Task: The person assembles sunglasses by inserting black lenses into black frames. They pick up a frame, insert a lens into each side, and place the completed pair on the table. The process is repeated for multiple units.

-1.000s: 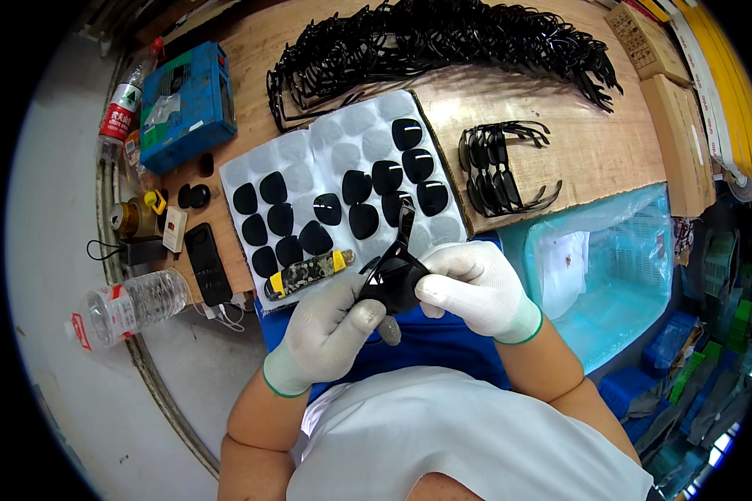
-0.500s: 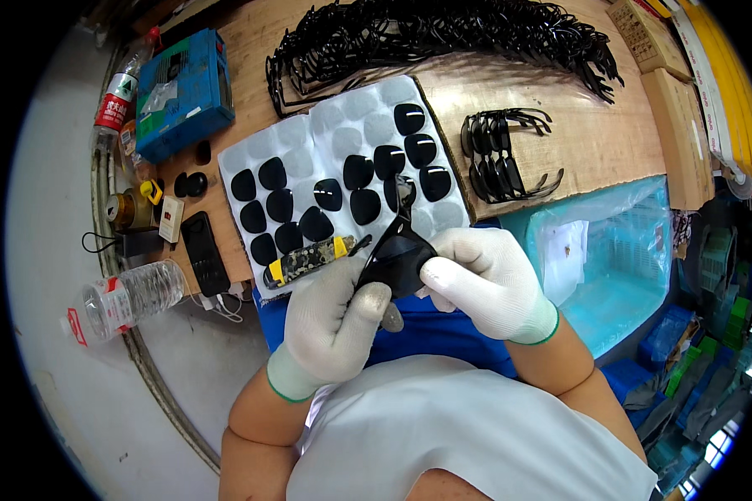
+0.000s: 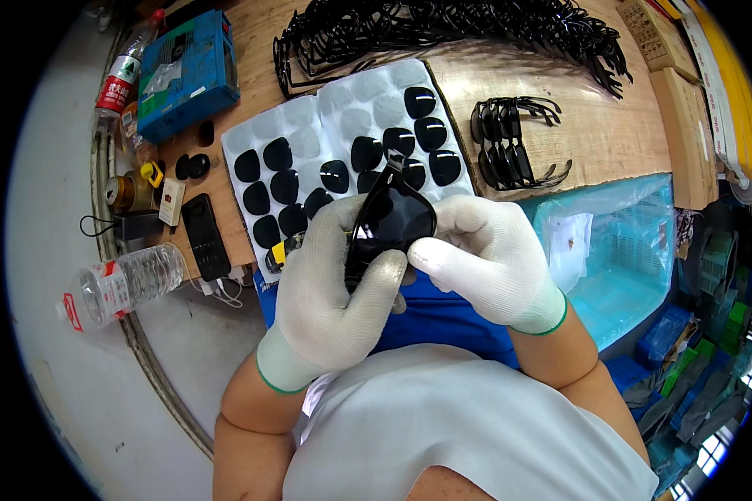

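Between my two gloved hands is a black pair of sunglasses (image 3: 393, 219), turned so one dark lens faces up. My left hand (image 3: 332, 292) is closed round the lower left part of the frame, thumb pressed near its bottom edge. On the other side, my right hand (image 3: 491, 259) pinches the rim at its lower right with thumb and fingers. Behind them lies a white lens tray (image 3: 309, 125) with round pockets, several holding dark lenses (image 3: 366, 154). A yellow-ended tool (image 3: 279, 253) on the tray is mostly hidden by my left hand.
A heap of black frames (image 3: 443, 25) lies at the back, with a short row of glasses (image 3: 510, 144) nearer right. A blue plastic-lined crate (image 3: 618, 259) stands right. Left are a blue box (image 3: 188, 75), a phone (image 3: 205, 238) and a plastic bottle (image 3: 134, 288). Cardboard boxes (image 3: 685, 134) line the right edge.
Both hands have risen slightly, and the sunglasses are turned more upright, the lens facing me more. My left hand has moved up over the yellow-ended tool. The view has shifted slightly.
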`<state>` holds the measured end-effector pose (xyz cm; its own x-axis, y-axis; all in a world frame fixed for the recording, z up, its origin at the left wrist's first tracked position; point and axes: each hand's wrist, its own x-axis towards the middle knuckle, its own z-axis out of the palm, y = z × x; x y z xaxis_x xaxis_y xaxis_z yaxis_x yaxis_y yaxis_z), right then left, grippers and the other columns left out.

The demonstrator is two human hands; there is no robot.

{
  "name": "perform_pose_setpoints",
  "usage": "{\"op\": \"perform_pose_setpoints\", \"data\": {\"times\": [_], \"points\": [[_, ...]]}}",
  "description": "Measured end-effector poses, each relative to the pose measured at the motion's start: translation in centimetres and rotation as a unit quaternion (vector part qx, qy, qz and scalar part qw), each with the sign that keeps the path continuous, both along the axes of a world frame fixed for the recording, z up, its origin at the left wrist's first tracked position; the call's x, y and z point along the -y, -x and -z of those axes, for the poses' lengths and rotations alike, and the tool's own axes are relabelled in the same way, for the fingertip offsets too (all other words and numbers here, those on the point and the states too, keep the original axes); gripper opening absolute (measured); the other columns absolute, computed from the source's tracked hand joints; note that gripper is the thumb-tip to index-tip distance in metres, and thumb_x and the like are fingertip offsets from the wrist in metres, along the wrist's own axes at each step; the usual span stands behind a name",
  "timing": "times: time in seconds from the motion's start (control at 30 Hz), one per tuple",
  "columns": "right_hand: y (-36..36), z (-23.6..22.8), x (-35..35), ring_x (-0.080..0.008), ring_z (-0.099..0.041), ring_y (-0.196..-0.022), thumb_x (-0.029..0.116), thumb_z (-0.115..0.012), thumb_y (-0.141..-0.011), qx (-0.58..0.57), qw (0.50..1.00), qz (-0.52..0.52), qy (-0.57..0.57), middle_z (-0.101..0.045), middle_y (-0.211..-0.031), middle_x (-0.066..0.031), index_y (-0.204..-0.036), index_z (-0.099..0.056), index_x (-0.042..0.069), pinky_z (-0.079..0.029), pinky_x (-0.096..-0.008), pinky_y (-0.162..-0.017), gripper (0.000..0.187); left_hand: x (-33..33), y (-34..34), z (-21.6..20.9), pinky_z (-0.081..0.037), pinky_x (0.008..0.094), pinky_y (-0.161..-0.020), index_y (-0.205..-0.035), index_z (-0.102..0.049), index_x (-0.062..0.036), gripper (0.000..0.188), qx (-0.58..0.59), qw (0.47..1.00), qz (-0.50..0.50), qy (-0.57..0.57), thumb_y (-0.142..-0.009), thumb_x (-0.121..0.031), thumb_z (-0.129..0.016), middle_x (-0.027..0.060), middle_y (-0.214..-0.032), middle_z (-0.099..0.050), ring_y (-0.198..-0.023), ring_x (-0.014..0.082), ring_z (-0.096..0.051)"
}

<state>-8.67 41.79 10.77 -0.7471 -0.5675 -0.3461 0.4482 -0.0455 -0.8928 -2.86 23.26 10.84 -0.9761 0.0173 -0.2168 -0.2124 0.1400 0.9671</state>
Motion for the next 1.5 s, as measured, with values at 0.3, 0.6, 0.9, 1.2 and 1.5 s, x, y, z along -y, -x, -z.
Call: {"op": "perform_pose_setpoints", "data": {"times": [0.3,0.6,0.9,1.2,1.5], "points": [[0.4,2.0,-0.2,-0.0042,-0.053,-0.06,0.025,-0.065,-0.099,-0.024,0.997,-0.059,-0.049,-0.062,-0.065,-0.0003,-0.085,-0.071,0.0,-0.041,-0.0226,-0.053,0.03,-0.6,-0.9,1.3,-0.056,0.031,-0.063,-0.123,-0.054,0.0091,0.034,-0.105,0.988,-0.028,0.111,-0.093,-0.004,-0.062,0.0168,-0.091,-0.068,-0.069,0.0186,-0.07],[1.0,3.5,0.3,-0.0233,-0.06,-0.104,0.017,-0.086,-0.075,-0.352,0.93,0.048,-0.091,-0.06,-0.116,-0.0128,-0.123,-0.059,0.001,-0.05,-0.0368,-0.09,0.057,2.3,1.2,0.0,-0.055,0.0313,-0.063,-0.12,-0.059,0.0059,0.046,-0.11,0.971,0.083,0.197,-0.077,-0.008,-0.071,0.0112,-0.082,-0.071,-0.067,0.0182,-0.07],[0.7,3.4,-2.0,-0.0125,-0.056,-0.07,0.021,-0.064,-0.096,-0.216,0.975,-0.04,-0.015,-0.062,-0.078,-0.0062,-0.091,-0.062,-0.001,-0.046,-0.0285,-0.063,0.022,5.6,2.0,1.0,-0.057,0.0307,-0.079,-0.107,-0.066,0.0022,0.04,-0.234,0.958,-0.015,0.165,-0.069,-0.007,-0.076,0.0129,-0.097,-0.072,-0.085,0.0202,-0.071],[-0.3,3.6,-1.8,-0.0082,-0.057,-0.075,0.028,-0.06,-0.102,-0.09,0.996,0.023,0.013,-0.065,-0.083,-0.0041,-0.096,-0.066,-0.003,-0.048,-0.0241,-0.068,0.032,5.3,1.2,1.9,-0.056,0.0323,-0.087,-0.112,-0.065,0.0046,0.04,-0.147,0.979,-0.074,0.117,-0.075,-0.01,-0.072,0.0144,-0.105,-0.071,-0.094,0.0193,-0.069],[0.3,4.1,-1.6,-0.0134,-0.064,-0.073,0.028,-0.066,-0.096,0.065,0.994,0.03,0.084,-0.068,-0.085,-0.0088,-0.094,-0.066,-0.003,-0.053,-0.0264,-0.068,0.031,5.5,1.6,2.9,-0.053,0.0341,-0.093,-0.113,-0.065,0.0048,0.035,-0.109,0.986,-0.09,0.091,-0.084,-0.015,-0.068,0.0146,-0.106,-0.07,-0.098,0.0195,-0.067]]}}
